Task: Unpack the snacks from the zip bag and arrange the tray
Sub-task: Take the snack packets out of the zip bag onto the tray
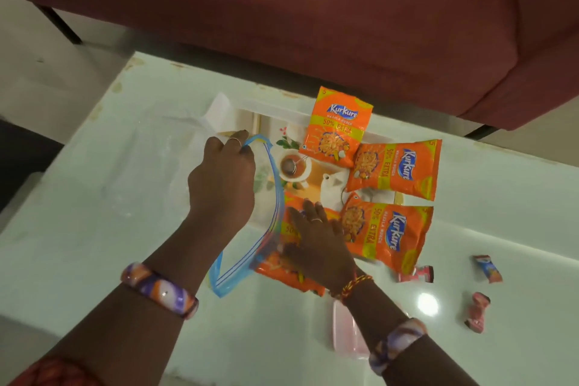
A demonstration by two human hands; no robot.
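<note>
A clear zip bag [150, 166] with a blue zip strip lies on the glass table, its mouth held wide by my left hand [222, 178], which pinches the upper rim. My right hand [316, 244] lies flat on an orange snack packet [291, 273] right at the bag's mouth, at the tray's near edge. Three more orange packets rest on the printed tray [326, 178]: one at the back [336, 125], one at the right [396, 169], one at the front right [387, 233].
Three small pink and red candy wrappers lie on the table at the right [416, 274], [487, 268], [476, 312]. A pink flat object [344, 332] sits under my right forearm. A maroon sofa [313, 9] stands beyond the table's far edge.
</note>
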